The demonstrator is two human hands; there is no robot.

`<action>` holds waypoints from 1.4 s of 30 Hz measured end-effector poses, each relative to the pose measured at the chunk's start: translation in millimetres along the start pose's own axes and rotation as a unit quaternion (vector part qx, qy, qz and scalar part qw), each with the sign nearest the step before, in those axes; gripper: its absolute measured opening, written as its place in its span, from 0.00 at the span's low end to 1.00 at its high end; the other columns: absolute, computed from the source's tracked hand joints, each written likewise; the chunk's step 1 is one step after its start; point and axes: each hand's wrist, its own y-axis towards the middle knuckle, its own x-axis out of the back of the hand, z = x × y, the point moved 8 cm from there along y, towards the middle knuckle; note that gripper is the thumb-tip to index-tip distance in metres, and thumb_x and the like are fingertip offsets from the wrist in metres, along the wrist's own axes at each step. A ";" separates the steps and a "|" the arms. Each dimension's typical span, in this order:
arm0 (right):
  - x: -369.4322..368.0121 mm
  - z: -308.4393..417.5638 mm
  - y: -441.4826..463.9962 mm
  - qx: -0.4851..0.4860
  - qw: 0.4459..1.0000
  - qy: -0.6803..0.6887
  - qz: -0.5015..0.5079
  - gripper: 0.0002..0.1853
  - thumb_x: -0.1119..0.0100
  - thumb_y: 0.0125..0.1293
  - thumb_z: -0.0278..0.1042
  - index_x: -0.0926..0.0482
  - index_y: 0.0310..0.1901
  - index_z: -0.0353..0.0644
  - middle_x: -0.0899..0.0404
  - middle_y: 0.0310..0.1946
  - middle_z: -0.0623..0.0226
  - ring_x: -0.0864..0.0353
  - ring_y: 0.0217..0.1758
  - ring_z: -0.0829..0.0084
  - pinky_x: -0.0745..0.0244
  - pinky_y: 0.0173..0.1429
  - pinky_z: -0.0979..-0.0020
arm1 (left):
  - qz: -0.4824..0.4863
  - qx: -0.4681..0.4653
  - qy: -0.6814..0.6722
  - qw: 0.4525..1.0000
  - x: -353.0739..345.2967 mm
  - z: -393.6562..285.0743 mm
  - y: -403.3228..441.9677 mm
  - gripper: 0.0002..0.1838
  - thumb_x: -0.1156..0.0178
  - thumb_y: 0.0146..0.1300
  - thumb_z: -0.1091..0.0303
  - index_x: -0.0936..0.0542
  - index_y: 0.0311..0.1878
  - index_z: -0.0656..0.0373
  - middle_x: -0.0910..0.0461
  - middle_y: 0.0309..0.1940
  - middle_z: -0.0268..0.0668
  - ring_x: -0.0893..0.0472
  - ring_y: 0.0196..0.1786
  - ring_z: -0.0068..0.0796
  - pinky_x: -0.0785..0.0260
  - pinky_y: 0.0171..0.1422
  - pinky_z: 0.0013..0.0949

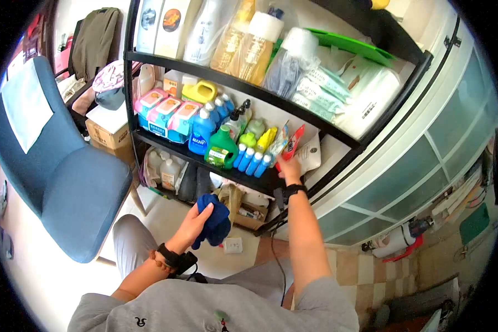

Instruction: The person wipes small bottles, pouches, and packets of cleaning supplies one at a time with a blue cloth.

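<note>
A crumpled dark blue cloth [216,221] is held in my left hand [196,224], in front of the shelf unit. On the right, my right hand [289,169] reaches to the right end of the middle shelf, its fingers closed at the lower end of a red package [293,142]. Left of that hand stand several small blue bottles with white caps [253,164], a yellow package [266,139] and a green jug [221,148]. A white pouch [310,153] leans behind my right hand.
Large bottles and packs of cotton [321,91] fill the upper shelf. Wipes packs [166,116] and a blue bottle [202,133] stand further left. A blue chair [83,182] is at the left, a frosted-glass door [415,160] at the right. A box [249,216] sits below.
</note>
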 end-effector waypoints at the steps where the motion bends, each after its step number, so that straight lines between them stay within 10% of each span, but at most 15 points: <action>1: -23.0 -35.4 25.9 -0.012 1.000 -0.006 0.019 0.29 0.36 0.58 0.48 0.28 0.54 0.35 0.20 0.37 0.53 0.16 0.28 0.62 0.20 0.22 0.68 | 0.006 0.005 -0.003 1.000 -1.2 -0.3 -0.6 0.17 0.50 0.72 0.57 0.28 0.54 0.60 0.23 0.42 0.30 0.24 0.43 0.19 0.29 0.48 0.26; 7: -75.7 -75.6 59.6 -0.071 0.967 0.220 0.108 0.21 0.45 0.68 0.43 0.30 0.53 0.33 0.23 0.43 0.56 0.21 0.47 0.61 0.22 0.51 0.61 | -0.002 -0.025 -0.025 0.999 2.8 -18.7 -14.3 0.15 0.50 0.72 0.59 0.28 0.52 0.60 0.22 0.40 0.31 0.23 0.42 0.20 0.29 0.48 0.27; 11: -91.3 -104.0 91.9 -0.082 0.916 0.384 0.087 0.20 0.45 0.67 0.42 0.30 0.52 0.34 0.23 0.44 0.57 0.21 0.46 0.63 0.23 0.47 0.61 | -0.017 -0.008 -0.034 0.999 13.8 -17.7 -22.8 0.15 0.50 0.72 0.57 0.28 0.51 0.58 0.22 0.38 0.32 0.22 0.38 0.20 0.27 0.42 0.26; 15: -70.8 -81.7 69.6 -0.050 0.994 -0.040 0.085 0.14 0.38 0.60 0.38 0.23 0.37 0.33 0.20 0.28 0.62 0.21 0.26 0.68 0.25 0.28 0.70 | -0.033 0.003 -0.018 0.999 20.8 -20.2 -25.6 0.14 0.51 0.72 0.56 0.28 0.49 0.56 0.21 0.36 0.31 0.22 0.33 0.18 0.29 0.34 0.22; 23: 117.2 262.9 -196.7 0.494 0.844 0.209 -0.012 0.05 0.43 0.64 0.23 0.20 0.40 0.36 0.18 0.36 0.64 0.21 0.36 0.80 0.28 0.40 0.78 | -0.012 -0.002 -0.064 0.998 20.2 -30.7 -15.1 0.14 0.52 0.73 0.61 0.29 0.54 0.59 0.21 0.44 0.34 0.22 0.45 0.24 0.28 0.53 0.30; 24: 142.8 294.3 -239.6 0.603 0.737 0.304 0.021 0.11 0.46 0.67 0.29 0.24 0.48 0.33 0.18 0.39 0.53 0.18 0.39 0.70 0.23 0.46 0.71 | -0.027 -0.015 -0.058 0.998 22.2 -35.1 -14.1 0.15 0.51 0.73 0.60 0.29 0.54 0.60 0.22 0.44 0.33 0.22 0.45 0.23 0.29 0.52 0.29; 25: 161.2 316.7 -267.9 0.571 0.716 0.374 0.144 0.22 0.52 0.72 0.43 0.31 0.56 0.31 0.21 0.45 0.43 0.17 0.43 0.58 0.21 0.50 0.62 | -0.041 -0.028 -0.053 0.997 23.1 -37.5 -13.8 0.16 0.51 0.72 0.60 0.29 0.54 0.60 0.22 0.44 0.33 0.22 0.45 0.22 0.29 0.52 0.29; 30: 189.7 357.5 -331.8 0.565 0.636 0.392 0.350 0.25 0.52 0.71 0.45 0.36 0.60 0.33 0.28 0.51 0.42 0.23 0.50 0.56 0.26 0.55 0.60 | 0.023 -0.006 -0.027 0.999 26.5 -69.5 -3.0 0.17 0.49 0.72 0.61 0.29 0.56 0.62 0.23 0.45 0.31 0.24 0.45 0.20 0.30 0.53 0.29; 42: 256.7 440.1 -296.7 0.567 0.683 0.393 0.239 0.34 0.51 0.68 0.48 0.47 0.69 0.37 0.46 0.66 0.41 0.39 0.67 0.50 0.38 0.67 0.55 | -0.062 -0.030 -0.052 0.996 42.1 -59.8 -2.2 0.15 0.51 0.73 0.60 0.29 0.52 0.61 0.21 0.41 0.33 0.20 0.39 0.24 0.26 0.44 0.29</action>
